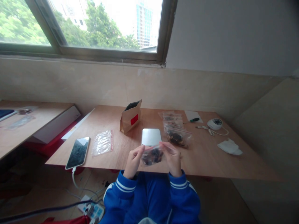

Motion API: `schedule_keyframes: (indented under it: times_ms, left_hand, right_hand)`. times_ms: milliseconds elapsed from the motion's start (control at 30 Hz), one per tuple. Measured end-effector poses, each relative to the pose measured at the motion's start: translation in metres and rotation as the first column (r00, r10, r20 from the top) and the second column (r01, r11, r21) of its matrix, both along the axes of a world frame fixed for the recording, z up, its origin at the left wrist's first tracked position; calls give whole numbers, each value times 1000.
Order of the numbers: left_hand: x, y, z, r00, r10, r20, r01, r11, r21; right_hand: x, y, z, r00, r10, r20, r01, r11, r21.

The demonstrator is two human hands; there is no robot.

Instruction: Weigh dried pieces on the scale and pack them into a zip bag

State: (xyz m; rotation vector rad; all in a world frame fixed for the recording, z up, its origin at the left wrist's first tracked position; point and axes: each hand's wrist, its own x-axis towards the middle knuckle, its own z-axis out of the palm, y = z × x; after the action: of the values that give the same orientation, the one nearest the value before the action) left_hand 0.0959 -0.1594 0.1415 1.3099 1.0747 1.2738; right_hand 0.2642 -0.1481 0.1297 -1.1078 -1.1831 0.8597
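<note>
A clear zip bag (152, 156) with dark dried pieces inside is held up between my two hands at the table's front edge. My left hand (135, 158) pinches its upper left corner. At the upper right, along the red zip strip, the fingers of my right hand (172, 156) are closed on it. Just behind the bag lies a flat silver scale (151, 137), its front part hidden. More filled zip bags (177, 137) lie to the right of the scale. A brown paper pouch (130, 119) with a red label stands open-topped behind and to the left.
On the table (203, 158) at left are a stack of flat clear bags (102, 142) and a phone (78, 152) on a charging cable. To the right are a screwdriver (194, 120), a white dome camera (214, 124) and a crumpled tissue (230, 147). A power strip (92, 209) sits below.
</note>
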Motion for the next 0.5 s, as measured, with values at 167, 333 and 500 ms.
schedule_keyframes:
  times_ms: [167,333,500]
  left_hand:
    - [-28,14,-12,999,45,-6,-45,998,-48]
    - [-50,31,-42,962,266,-67,-271,959,-86]
    - [-64,65,-87,859,473,-197,-482,876,-2]
  right_hand:
    - [71,39,-25,872,-471,-135,463,882,-89]
    - [131,86,-56,848,-526,60,528,830,-180]
    - [129,69,-74,402,-799,448,797,546,259]
